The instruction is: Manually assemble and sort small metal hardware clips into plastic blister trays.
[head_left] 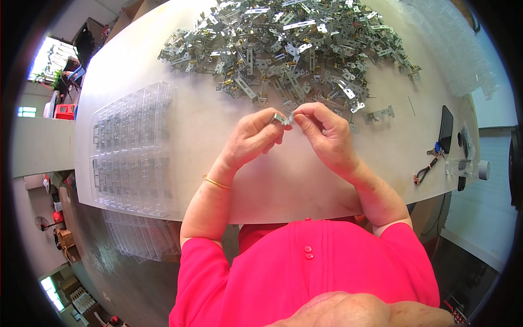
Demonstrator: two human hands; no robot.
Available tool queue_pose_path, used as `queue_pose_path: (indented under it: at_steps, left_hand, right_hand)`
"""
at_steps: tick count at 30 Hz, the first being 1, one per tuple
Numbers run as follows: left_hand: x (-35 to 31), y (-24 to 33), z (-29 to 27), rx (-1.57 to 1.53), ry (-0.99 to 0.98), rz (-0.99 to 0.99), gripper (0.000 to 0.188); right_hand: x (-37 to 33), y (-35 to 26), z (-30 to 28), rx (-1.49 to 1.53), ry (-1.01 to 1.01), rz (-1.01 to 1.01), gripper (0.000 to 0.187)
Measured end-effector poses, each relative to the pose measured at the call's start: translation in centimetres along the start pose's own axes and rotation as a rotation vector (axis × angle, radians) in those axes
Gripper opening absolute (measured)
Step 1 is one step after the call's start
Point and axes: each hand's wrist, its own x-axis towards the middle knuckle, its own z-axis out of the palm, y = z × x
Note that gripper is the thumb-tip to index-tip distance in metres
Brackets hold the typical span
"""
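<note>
Between my hands, just in front of the heap, is a small silvery metal bracket (280,119). My left hand (251,136) is closed, pinching the bracket between thumb and fingers. From the other side, my right hand (328,137) is closed too, its thumb and forefinger pressed together at the bracket's right end. Whether a separate small part sits in the right fingertips is too small to tell. Beyond both hands lies a large heap of similar metal brackets (294,49), some with brass-coloured bits. One loose bracket (378,114) lies right of my right hand.
Clear plastic trays (133,147) with metal parts in their slots stand on the left of the table (201,191); more trays (139,234) are below its edge. Clear plastic (452,49) lies far right. A phone (445,128), keys (435,150) and a bottle (466,168) lie at right.
</note>
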Motion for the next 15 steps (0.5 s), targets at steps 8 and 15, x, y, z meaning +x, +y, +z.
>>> queue_pose_path:
  at_steps: [8,15]
  left_hand:
    - [-0.1,0.5,0.7,0.362,0.000,0.095,0.014]
    - [-0.1,-0.4,1.3,0.492,-0.047,0.197,0.006]
  right_hand:
    - [0.2,-0.7,-0.6,0.247,-0.145,0.245,0.015]
    - [0.1,0.5,-0.7,0.048,-0.187,0.033,0.013]
